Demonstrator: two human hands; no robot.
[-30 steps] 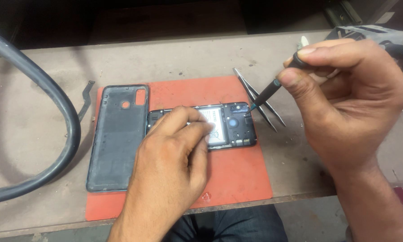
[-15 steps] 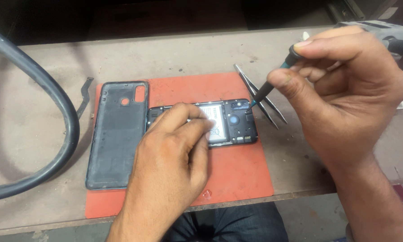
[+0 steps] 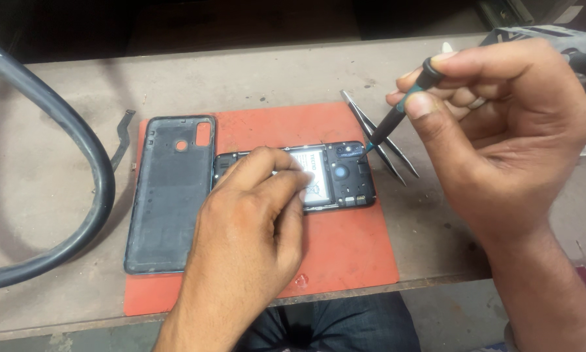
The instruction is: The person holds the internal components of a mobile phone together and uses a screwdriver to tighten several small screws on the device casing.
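An opened phone (image 3: 345, 176) lies on an orange mat (image 3: 345, 254) with its insides and battery showing. My left hand (image 3: 254, 221) rests on the phone's middle, fingers pressing it flat and hiding its left part. My right hand (image 3: 501, 124) grips a small black and teal screwdriver (image 3: 397, 114). Its tip touches the phone's upper right corner near the camera. The phone's dark back cover (image 3: 169, 195) lies inside up on the mat's left side.
Metal tweezers (image 3: 381, 140) lie on the mat's right edge just beyond the phone. A thick grey hose (image 3: 77, 137) curves over the table's left side. A thin dark flex strip (image 3: 122, 140) lies beside the cover. A grey device (image 3: 540, 36) sits at the far right.
My right hand has moved left and slightly down, bringing the screwdriver tip onto the phone's upper right corner. My left hand stays on the phone.
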